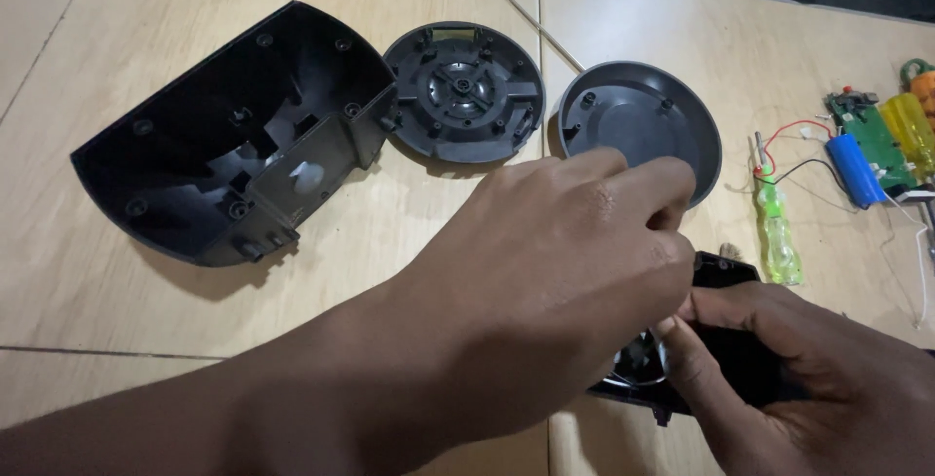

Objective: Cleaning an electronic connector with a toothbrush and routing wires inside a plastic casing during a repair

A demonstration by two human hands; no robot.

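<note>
Both hands work on one small black plastic part [726, 340] at the near right of the tiled floor. Left hand [555, 281] crosses over from the left and covers most of it, fingers curled down tight onto its top edge; grip looks narrow, pinching at or into the part, but the fingertips are hidden so can't tell exactly what they clamp. Right hand [779, 359] holds the part from the near right, thumb and fingers wrapped on its body, closed on it. A shiny rounded bit shows inside the part, just under the left hand.

Risks, as I judge them:
- Part is held low over the floor, pinch is blind; a slip could drop it or pop a small piece loose, hard to find on the tiles.
- Left forearm sweeps near the round grey cover [643, 125]; a jerk could knock it.
- Loose wires by the blue cylindrical cell [855, 169] and green circuit board [870, 135] lie far right, near the right hand; a snag could pull a lead off.
- Green-handled screwdriver [777, 232] sits just beside the part, could roll if bumped.

Well apart at the far left: big black housing shell [234, 135] lying open side up, with a round black disc part [465, 91] touching its right edge.
</note>
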